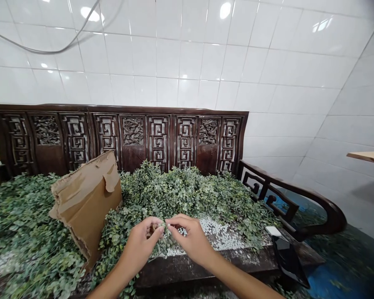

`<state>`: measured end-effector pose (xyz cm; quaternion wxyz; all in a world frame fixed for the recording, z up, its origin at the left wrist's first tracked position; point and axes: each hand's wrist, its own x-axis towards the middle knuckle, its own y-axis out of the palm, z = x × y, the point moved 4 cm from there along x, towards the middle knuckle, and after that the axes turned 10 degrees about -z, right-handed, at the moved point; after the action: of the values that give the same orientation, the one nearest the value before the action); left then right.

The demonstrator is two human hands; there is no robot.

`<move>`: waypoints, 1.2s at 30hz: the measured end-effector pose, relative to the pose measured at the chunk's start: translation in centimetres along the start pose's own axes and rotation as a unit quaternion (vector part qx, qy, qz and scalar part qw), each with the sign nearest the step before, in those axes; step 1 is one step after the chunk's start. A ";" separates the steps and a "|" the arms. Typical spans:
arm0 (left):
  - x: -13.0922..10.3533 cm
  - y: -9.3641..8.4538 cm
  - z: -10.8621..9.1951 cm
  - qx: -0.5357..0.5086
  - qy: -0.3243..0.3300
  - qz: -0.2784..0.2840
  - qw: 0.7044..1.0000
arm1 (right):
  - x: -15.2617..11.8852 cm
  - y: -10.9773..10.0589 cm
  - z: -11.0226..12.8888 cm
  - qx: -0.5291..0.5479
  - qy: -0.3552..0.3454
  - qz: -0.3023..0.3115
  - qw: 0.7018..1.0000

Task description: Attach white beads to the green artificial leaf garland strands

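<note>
My left hand (143,238) and my right hand (191,241) meet over the front of the wooden bench, thumbs and forefingers pinched together. At the left fingertips is a small green leafy sprig (163,225), largely covered by the fingers. The right fingertips touch it at the other side; a tiny pale bit shows there, too small to name. Under and behind both hands spreads a heap of green leafy sprigs (177,191). Small white pieces (224,232) lie scattered on the seat to the right of my right hand.
A torn cardboard piece (92,207) stands upright among the foliage at left. The dark bench has a carved backrest (134,153) and a curved armrest (299,189). A black phone (289,257) and a white object (273,231) lie at the right front. Behind is a tiled wall (187,54).
</note>
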<state>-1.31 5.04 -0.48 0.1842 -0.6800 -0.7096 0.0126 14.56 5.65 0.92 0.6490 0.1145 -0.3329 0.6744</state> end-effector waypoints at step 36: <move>-0.8 0.1 -1.8 0.078 0.041 0.047 0.995 | -0.4 0.6 -1.8 0.146 0.087 0.023 0.985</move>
<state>-0.74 3.85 0.96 0.2647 -0.6961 -0.6656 0.0487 14.58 6.51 -0.85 0.6360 0.1412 -0.1762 0.7379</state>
